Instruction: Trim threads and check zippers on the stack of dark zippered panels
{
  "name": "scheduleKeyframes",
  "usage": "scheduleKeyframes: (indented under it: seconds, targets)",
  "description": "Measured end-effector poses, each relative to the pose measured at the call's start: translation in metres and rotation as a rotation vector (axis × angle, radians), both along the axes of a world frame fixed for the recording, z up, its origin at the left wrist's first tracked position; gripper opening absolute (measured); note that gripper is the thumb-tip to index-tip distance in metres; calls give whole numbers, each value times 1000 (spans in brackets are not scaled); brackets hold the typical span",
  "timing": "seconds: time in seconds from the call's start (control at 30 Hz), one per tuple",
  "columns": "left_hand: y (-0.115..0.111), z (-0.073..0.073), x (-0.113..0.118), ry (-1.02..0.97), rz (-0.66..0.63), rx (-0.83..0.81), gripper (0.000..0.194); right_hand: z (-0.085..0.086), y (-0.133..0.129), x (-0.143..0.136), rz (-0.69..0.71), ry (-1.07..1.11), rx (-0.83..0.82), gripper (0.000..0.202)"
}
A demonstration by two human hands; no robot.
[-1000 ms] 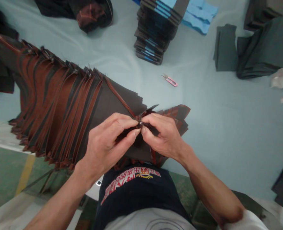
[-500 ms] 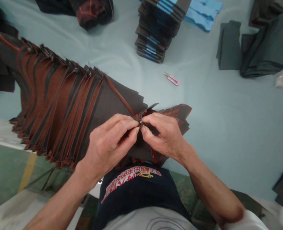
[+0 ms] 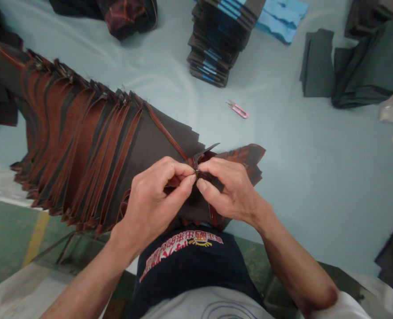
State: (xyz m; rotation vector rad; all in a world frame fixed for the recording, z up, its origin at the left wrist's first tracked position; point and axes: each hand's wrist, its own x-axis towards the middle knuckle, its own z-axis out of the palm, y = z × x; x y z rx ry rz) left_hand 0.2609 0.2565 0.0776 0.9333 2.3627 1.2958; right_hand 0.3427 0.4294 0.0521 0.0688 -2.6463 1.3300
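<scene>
My left hand (image 3: 161, 195) pinches the edge of a dark grey fabric piece (image 3: 196, 201) with thumb and forefinger. Opposite it, fingertips almost touching, my right hand (image 3: 231, 186) pinches the same edge. What lies exactly between the fingertips is too small to make out. A brown binding strip (image 3: 166, 130) runs along the piece up to my hands. To the left spreads a long row of overlapping grey pieces with brown edging (image 3: 79, 146). Further brown and grey pieces (image 3: 246, 155) stick out beyond my right hand.
Pink thread snips (image 3: 238, 109) lie on the pale blue table (image 3: 302, 164). A stack of dark pieces with blue marks (image 3: 212, 44) and light blue cloth (image 3: 282, 17) are behind. Folded dark green-grey fabric (image 3: 372, 66) lies at back right. The table's front edge is near my apron (image 3: 196, 266).
My left hand has shifted slightly right, its thumb and forefinger bending more. A brown loop now shows beside its wrist. The right hand stays nearly in place.
</scene>
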Motion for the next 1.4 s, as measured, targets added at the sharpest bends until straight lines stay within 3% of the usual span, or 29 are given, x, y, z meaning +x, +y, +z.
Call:
scheduleKeyframes:
  seconds: [0.27, 0.57, 0.7, 0.97, 1.17, 1.4]
  targets:
    - [0, -2, -5, -318, 41, 36, 9, -3, 4, -2, 33, -39, -59, 32]
    - [3, -10, -3, -409, 75, 146, 12, -2, 8, -4, 101, 15, -157, 25]
    - [6, -14, -2, -514, 111, 204, 26, -1, 8, -4, 109, 43, -122, 19]
    - [10, -23, 2, -983, 164, 297, 52, -5, 2, -2, 34, 36, -108, 17]
    - [16, -42, -4, -1379, -25, 324, 60, -10, -1, 7, -7, 48, -162, 20]
    - [20, -45, -7, -1397, -12, 386, 56, -6, -2, 4, -25, 53, -187, 25]
